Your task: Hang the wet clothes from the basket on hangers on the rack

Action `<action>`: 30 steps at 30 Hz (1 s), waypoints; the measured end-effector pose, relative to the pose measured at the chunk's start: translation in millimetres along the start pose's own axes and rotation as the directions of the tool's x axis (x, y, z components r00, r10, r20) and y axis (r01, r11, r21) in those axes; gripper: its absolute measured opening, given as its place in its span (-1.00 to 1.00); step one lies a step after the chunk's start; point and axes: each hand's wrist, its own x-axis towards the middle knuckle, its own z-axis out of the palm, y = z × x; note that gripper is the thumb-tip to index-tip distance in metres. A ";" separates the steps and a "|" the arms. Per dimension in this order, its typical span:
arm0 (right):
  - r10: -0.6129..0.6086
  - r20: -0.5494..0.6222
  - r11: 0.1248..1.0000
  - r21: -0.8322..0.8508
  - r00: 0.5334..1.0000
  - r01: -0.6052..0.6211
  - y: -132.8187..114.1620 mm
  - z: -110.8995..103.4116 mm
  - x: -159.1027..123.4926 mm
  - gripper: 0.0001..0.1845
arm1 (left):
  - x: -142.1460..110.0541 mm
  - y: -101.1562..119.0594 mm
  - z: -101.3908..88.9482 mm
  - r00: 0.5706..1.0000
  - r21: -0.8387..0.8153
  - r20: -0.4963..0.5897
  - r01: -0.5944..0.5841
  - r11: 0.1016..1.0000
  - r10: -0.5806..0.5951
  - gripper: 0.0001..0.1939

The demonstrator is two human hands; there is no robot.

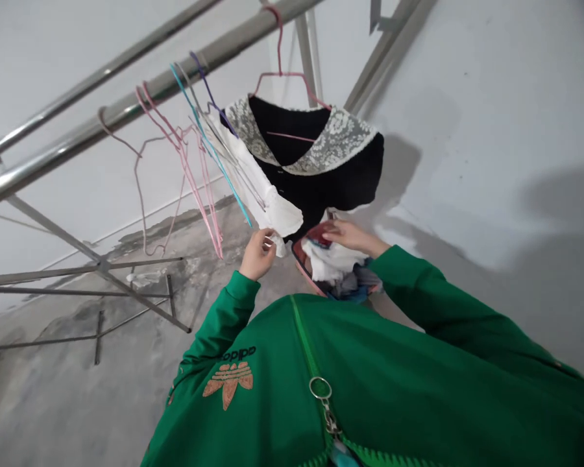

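A white garment [253, 172] hangs from the rail on a hanger, seen edge-on. My left hand [259, 254] is at its lower end, fingers pinched on the thin white cloth. To the right, a black top [316, 188] with a white lace collar [321, 146] hangs on a pink hanger [279, 72]. Just below its hem is my right hand [348, 235], fingers bent together over the basket; what they hold, if anything, I cannot make out. Under it, a basket [305, 275] holds crumpled white, grey and blue clothes [338, 263].
A metal rail [233, 45] slants across the top, carrying several wire hangers, among them pink hangers [194, 175] and a turquoise hanger [214, 152]. The rack's crossed legs [102, 264] stand on the stained concrete floor [53, 389]. A white wall [491, 130] rises at right.
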 end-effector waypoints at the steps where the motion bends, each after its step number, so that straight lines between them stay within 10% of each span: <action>1: -0.051 -0.001 0.998 0.037 0.999 0.051 -15.4 0.3 9.2 -0.71 | 2.4 -2.1 -1.2 1.000 -0.005 -0.020 0.011 1.000 -0.011 -0.61; 6: -0.392 -0.085 0.862 0.314 0.916 0.398 -131.6 -5.5 80.0 -0.44 | 14.0 -3.1 2.3 0.998 0.036 -0.065 -0.006 0.999 0.009 -0.43; 9: -0.529 -0.073 0.820 0.212 0.846 0.531 -189.9 3.1 123.7 -0.38 | 5.4 20.8 -3.3 0.978 0.140 0.182 -0.132 0.981 0.105 -0.47; 12: -0.576 -0.042 0.817 -0.004 0.816 0.576 -217.4 19.3 145.6 -0.53 | -16.4 69.7 -36.5 0.752 0.110 0.606 -0.402 0.909 0.260 -0.63; 14: -0.553 -0.068 0.831 -0.113 0.830 0.544 -219.9 27.9 145.9 -0.71 | -27.0 109.6 -70.9 0.667 0.107 0.659 -0.541 0.834 0.348 -0.67; 18: -0.480 -0.137 0.873 -0.173 0.867 0.456 -207.6 31.8 130.1 -0.83 | 0.2 172.6 -126.8 0.782 0.400 0.487 -0.595 0.697 0.388 -0.71; 22: -0.485 -0.215 0.859 -0.302 0.848 0.414 -195.3 25.3 111.0 -0.77 | 86.9 178.0 -130.1 0.892 0.736 0.323 -0.447 0.509 0.316 -0.70; 26: -0.577 -0.149 0.774 -0.412 0.803 0.480 -178.3 17.6 75.3 -0.70 | 152.4 149.8 -111.4 0.903 0.830 0.370 -0.426 0.359 0.216 -0.75; 30: -0.563 -0.015 0.752 -0.422 0.826 0.506 -143.0 21.1 30.6 -0.67 | 165.2 138.9 -108.7 0.870 0.800 0.438 -0.492 0.344 0.227 -0.76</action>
